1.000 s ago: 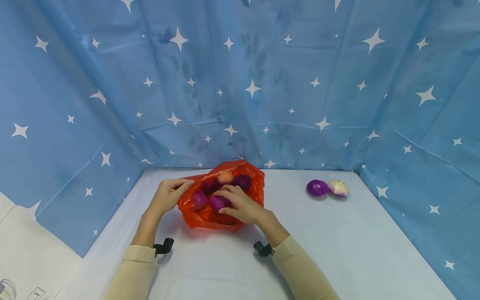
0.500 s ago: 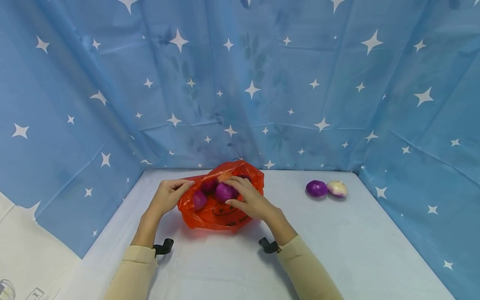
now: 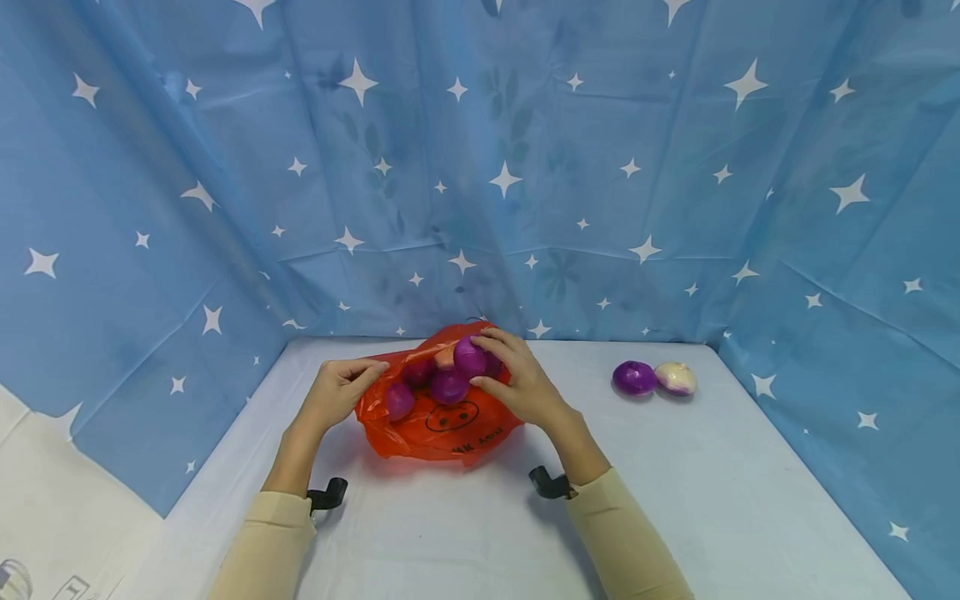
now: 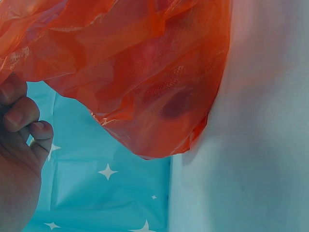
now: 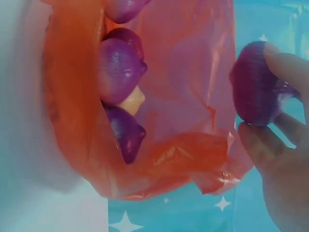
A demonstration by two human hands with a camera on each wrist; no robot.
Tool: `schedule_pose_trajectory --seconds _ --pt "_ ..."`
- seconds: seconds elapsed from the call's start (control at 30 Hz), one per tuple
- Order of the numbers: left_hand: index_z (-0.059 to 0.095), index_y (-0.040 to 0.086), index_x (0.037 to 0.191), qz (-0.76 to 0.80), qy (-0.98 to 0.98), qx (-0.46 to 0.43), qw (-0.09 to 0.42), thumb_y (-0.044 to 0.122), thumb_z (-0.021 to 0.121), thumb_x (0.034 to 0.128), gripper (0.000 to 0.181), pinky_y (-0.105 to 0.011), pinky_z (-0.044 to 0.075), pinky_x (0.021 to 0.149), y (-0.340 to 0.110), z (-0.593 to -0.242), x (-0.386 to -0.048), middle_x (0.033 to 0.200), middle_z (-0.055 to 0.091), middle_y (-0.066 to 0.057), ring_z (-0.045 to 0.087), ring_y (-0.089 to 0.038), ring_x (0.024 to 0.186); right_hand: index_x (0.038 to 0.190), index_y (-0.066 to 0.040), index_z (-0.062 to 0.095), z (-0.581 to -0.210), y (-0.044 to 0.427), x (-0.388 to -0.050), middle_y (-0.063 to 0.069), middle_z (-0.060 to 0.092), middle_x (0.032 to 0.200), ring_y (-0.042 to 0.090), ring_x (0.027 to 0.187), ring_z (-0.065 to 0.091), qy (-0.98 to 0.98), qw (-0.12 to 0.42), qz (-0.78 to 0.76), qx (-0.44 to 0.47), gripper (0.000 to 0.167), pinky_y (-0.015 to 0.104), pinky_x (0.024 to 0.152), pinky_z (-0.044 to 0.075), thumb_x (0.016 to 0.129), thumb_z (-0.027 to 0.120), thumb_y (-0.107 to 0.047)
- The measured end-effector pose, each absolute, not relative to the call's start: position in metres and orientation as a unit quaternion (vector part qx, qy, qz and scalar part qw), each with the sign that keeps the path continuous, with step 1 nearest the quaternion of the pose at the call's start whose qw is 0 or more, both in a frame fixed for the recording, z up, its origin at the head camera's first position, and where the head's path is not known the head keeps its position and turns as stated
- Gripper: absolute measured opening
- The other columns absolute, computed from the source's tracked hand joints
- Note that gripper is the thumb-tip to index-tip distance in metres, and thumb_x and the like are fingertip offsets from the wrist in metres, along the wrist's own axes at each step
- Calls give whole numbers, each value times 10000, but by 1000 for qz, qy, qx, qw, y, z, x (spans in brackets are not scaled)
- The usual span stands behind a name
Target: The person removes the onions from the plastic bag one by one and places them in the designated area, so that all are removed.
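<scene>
Above the bag [image 3: 420,442], right hand [image 3: 527,385] grips onion [image 3: 467,357] (unseen from left wrist).

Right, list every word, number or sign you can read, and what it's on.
"K", black print on the red bag; neighbouring letters too blurred to read.
Oval with dots, same bag; no letters inside.
Boxed mark, lower left of head view: too small to read.

Plain, lightly creased beige sleeves [image 3: 262,546] end in cuffs [image 3: 281,505]; small, bent black wrist cameras [image 3: 330,493] jut on the inner sides; the hands [image 3: 339,393] are bare.
</scene>
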State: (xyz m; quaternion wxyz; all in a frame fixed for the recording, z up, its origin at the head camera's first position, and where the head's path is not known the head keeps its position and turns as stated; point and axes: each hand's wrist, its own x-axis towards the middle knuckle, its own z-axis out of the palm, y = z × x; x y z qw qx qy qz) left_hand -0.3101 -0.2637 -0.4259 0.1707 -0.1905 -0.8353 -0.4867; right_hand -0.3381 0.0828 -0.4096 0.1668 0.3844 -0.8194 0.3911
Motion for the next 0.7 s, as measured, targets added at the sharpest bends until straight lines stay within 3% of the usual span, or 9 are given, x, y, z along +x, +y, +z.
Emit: schedule_pose_trajectory --seconds 0.37,0.7 --pt "830 153 1089 -484 -838 -187 168 264 695 1019 188 -248 578 641 -263 -426 -309 926 794 -55 657 -150 695 1474 -165 579 -403 96 -344 122 493 1540 326 1432 448 -795 255 436 335 600 581 1119 461 921 810 -187" --pt "826 138 1103 -480 -841 -187 167 267 690 1023 204 -250 576 638 -263 -426 -309 938 795 -58 652 -155 690 1464 -128 591 -399 109 -349 131 512 1513 305 1333 515 -778 298 459 308 603 481 995 544 908 823 -164"
